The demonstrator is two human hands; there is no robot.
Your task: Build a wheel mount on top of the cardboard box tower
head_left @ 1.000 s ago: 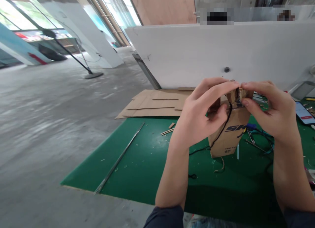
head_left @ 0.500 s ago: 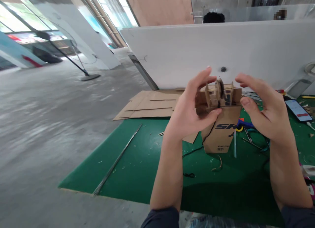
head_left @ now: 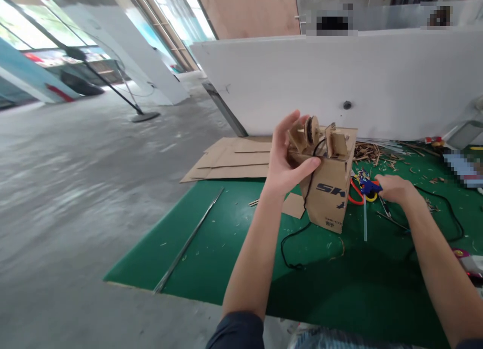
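Note:
A tall cardboard box (head_left: pixel 324 198) stands upright on the green table, with printed letters on its front. On its top sit a round cardboard wheel (head_left: pixel 311 131) and small cardboard uprights (head_left: pixel 337 142). My left hand (head_left: pixel 289 160) grips the box's upper left edge, thumb in front and fingers behind. A black cord (head_left: pixel 309 188) runs from the wheel down the front onto the table. To the right, my right hand (head_left: pixel 394 189) closes on the end of a blue glue gun (head_left: pixel 369 187); its fingertips are partly hidden. Red-handled scissors (head_left: pixel 354 194) and a clear glue stick (head_left: pixel 365 221) lie beside it.
Flat cardboard sheets (head_left: pixel 234 160) lie at the back left, near a bundle of thin metal rods (head_left: pixel 188 241). Cardboard scraps (head_left: pixel 372 153) and a phone (head_left: pixel 462 168) are at the right. A white panel (head_left: pixel 271 82) stands behind the table.
My right hand has moved from beside the box top down to the blue glue gun. The box has turned and shifted slightly left, with my left hand still at its edge.

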